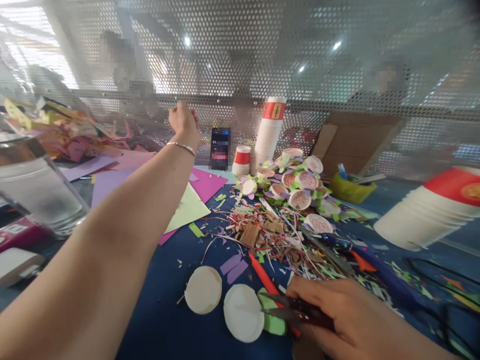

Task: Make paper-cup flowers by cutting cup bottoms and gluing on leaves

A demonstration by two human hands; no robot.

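My right hand (345, 312) grips a pair of scissors (300, 311) by the handles, low at the right. Their blades are parted and point left, over a green paper piece (273, 315) at the edge of a white paper disc (243, 313). A second white disc (203, 290) lies to its left. Far forward, my left hand (183, 120) is raised by the perforated metal screen with its fingers curled closed; what they hold, if anything, is hidden. Two purple paper strips (234, 267) and an orange-red pen-like stick (264, 272) lie near the discs.
Behind the scrap heap (277, 230) are finished-looking paper discs (300, 190), a tall paper cup stack (269, 135) and a phone (220, 148). Another cup stack (423, 215) leans at right. A glass of water (41, 185) and coloured paper (212, 185) are at left. A cable (442, 272) lies right.
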